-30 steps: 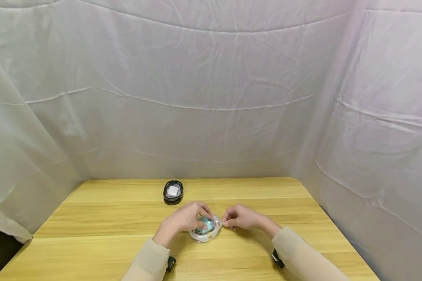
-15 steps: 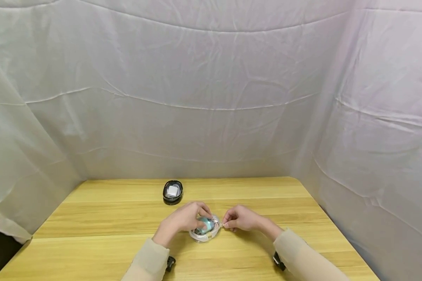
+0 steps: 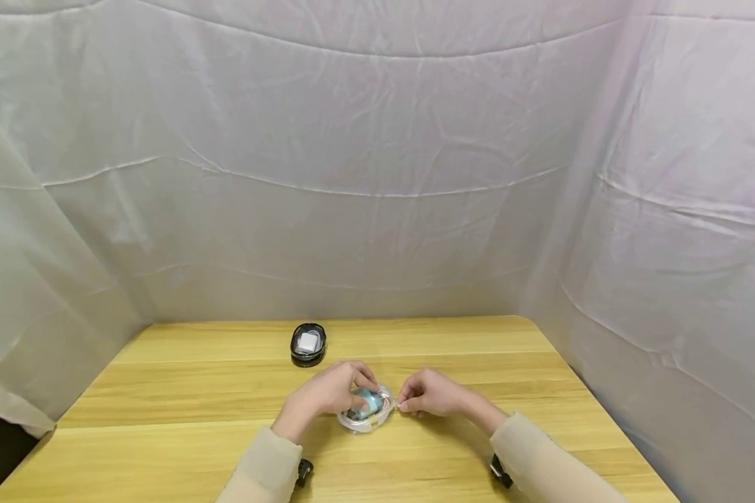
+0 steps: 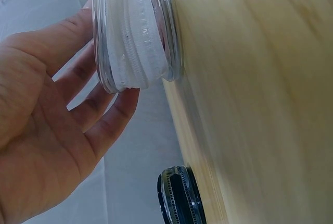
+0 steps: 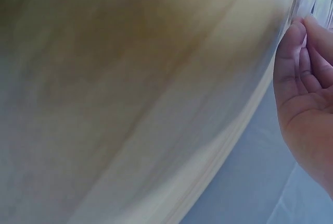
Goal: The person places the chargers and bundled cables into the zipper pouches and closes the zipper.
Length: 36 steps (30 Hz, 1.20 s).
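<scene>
A clear oval zip case (image 3: 375, 423) with a white zipper band lies on the table, and through its top show a light-blue item and a pale cable. My left hand (image 3: 330, 391) grips it from the left, with fingers over its far side and thumb on top. In the left wrist view, the left hand (image 4: 57, 104) has its fingers curled about the case's side (image 4: 130, 36). My right hand (image 3: 434, 392) is at the case's right end, pinching the small zipper pull between thumb and forefinger. In the right wrist view, the right hand (image 5: 307, 83) hides most of that pull.
A second oval zip case (image 3: 308, 355), black-edged with a white item inside, stands farther back, left of the hands. The wooden table (image 3: 182, 391) has pale cloth (image 3: 377, 244) hanging behind it and at both sides.
Almost nothing differs. Both hands keep their hold on the zip case and its pull, the whole view having shifted very slightly.
</scene>
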Motion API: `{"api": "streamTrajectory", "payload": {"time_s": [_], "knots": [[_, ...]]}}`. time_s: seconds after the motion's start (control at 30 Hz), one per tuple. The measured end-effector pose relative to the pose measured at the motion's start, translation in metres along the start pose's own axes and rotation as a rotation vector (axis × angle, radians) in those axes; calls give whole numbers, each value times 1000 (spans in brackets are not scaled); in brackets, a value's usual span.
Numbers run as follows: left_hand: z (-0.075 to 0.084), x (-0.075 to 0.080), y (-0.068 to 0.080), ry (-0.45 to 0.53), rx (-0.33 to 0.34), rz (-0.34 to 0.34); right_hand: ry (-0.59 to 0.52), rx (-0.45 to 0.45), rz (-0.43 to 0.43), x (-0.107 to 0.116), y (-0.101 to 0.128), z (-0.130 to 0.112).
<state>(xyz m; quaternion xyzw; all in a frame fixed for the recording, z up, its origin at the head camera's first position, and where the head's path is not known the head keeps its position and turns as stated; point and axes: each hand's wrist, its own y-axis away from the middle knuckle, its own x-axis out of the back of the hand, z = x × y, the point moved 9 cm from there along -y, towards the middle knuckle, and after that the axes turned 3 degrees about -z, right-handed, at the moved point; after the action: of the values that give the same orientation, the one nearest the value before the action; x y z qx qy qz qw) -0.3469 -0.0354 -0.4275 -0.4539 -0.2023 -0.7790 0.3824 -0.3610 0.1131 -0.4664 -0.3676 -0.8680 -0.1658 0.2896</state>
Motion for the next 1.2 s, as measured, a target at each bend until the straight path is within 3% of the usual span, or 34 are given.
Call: {"api": "streamTrajectory", "payload": {"time_s": [1.2], "knots": [[-2,-1,-2,-5,-9,6,11,-13,-7,-8,4,-10]]}}
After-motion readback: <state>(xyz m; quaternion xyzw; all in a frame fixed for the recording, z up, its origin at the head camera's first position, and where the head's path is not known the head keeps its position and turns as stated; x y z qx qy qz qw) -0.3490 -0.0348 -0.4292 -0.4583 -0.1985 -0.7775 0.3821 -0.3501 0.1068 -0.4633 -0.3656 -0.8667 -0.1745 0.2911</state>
